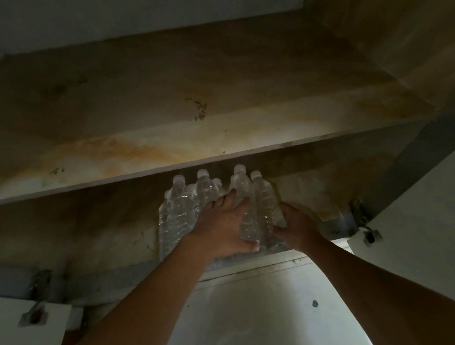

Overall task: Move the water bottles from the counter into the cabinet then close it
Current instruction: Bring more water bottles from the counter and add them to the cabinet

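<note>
view looks up into the open cabinet (375, 62); light is dim.

bottles (180, 210): clear plastic with white caps, upright, packed in a tight cluster touching one another. at least six caps are visible; the exact count is unclear because the back ones are hidden. they stand on the bottom board (90, 235) of the cabinet, at its front edge and right of its middle, under the stained shelf (193, 158). the caps sit just below the shelf's front edge.

left hand (224, 226): laid on the front of the cluster, fingers (233, 196) spread up over the bottle bodies, thumb hooked round the base of a front bottle. it is grasping the bottles.

right hand (297, 229): on the right side of the cluster, thumb on the front of the rightmost bottle, fingers wrapped behind it and mostly hidden. it is grasping the bottles.

doors: left door (31, 342) and right door (426, 225) both swung open, white, each with a hinge showing; right hinge (371, 236) sits near the board's right end.
</note>
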Action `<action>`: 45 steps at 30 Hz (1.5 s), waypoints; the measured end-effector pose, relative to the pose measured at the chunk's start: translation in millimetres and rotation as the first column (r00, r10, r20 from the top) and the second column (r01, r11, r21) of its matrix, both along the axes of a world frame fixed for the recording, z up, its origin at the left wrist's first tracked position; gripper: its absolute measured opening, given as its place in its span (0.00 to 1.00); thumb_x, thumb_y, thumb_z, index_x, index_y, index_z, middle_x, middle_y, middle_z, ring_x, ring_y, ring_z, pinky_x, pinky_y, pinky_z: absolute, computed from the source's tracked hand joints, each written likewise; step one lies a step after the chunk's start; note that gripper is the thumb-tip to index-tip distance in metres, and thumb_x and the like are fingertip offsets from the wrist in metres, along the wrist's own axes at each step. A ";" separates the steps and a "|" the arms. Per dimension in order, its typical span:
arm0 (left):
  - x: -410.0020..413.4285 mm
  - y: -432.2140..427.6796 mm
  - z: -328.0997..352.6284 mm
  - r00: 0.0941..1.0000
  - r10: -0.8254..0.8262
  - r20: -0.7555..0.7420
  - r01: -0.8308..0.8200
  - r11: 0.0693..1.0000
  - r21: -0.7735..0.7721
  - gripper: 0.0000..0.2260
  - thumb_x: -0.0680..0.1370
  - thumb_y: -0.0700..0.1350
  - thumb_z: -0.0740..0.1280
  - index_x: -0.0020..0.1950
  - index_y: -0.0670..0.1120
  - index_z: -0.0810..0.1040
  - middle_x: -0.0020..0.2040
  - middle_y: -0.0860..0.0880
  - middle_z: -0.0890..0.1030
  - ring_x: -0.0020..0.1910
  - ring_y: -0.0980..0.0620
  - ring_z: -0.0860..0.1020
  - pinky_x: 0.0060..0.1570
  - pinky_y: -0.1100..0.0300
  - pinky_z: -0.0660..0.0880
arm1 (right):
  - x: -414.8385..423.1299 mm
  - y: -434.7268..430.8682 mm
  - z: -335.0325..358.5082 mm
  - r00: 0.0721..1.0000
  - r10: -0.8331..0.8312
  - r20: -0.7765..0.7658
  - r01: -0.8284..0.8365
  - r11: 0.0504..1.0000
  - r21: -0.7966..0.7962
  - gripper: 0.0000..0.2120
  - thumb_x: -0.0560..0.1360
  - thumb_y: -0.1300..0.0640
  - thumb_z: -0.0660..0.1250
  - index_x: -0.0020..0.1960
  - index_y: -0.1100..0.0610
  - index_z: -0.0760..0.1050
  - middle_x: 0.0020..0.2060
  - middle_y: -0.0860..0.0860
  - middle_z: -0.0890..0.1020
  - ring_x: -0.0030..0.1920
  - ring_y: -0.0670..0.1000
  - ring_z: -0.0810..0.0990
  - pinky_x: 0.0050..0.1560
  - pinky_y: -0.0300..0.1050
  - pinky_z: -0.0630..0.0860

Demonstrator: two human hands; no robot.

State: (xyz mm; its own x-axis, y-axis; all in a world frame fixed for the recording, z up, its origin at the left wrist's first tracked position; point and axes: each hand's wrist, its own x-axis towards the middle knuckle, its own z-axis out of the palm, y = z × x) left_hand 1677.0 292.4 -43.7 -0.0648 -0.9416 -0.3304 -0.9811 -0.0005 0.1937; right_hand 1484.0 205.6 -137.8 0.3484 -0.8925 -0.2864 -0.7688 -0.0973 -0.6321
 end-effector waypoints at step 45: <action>-16.8 195.6 241.5 0.970 0.243 0.018 -0.242 0.969 -0.044 0.21 0.81 0.57 0.53 0.56 0.47 0.81 0.52 0.45 0.84 0.50 0.41 0.80 0.49 0.50 0.76 | -77.0 189.0 340.0 0.936 0.162 -0.311 -0.143 0.986 0.083 0.26 0.81 0.42 0.61 0.74 0.54 0.69 0.61 0.54 0.81 0.65 0.56 0.74 0.62 0.51 0.74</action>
